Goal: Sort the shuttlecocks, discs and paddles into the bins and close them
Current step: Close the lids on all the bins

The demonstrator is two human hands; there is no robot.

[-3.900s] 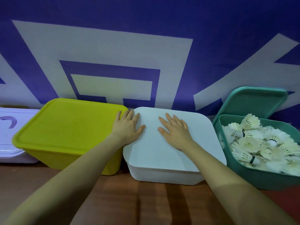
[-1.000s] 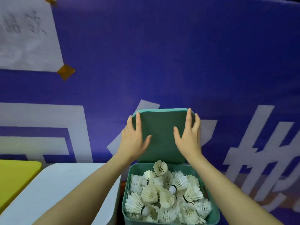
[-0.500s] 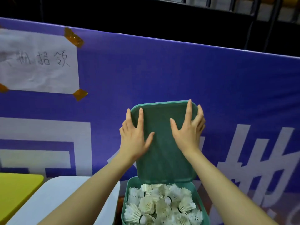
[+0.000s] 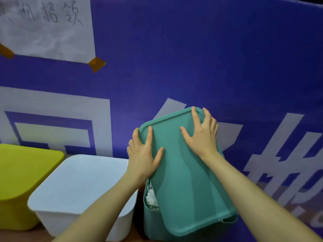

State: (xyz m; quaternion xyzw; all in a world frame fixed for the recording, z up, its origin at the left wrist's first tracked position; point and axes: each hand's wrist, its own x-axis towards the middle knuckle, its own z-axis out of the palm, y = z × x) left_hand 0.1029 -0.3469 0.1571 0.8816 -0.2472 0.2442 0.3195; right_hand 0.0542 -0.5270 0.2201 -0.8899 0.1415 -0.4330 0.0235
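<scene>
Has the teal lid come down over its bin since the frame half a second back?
Yes. The teal lid has tipped down toward the person over the teal bin, hiding most of the shuttlecocks; it still sits askew.

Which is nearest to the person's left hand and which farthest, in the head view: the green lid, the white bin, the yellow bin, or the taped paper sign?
1. Green lid: the left hand holds its left edge.
2. White bin: just left, below the hand.
3. Yellow bin: farther left, past the white one.
4. Paper sign: top left, on the wall.
</scene>
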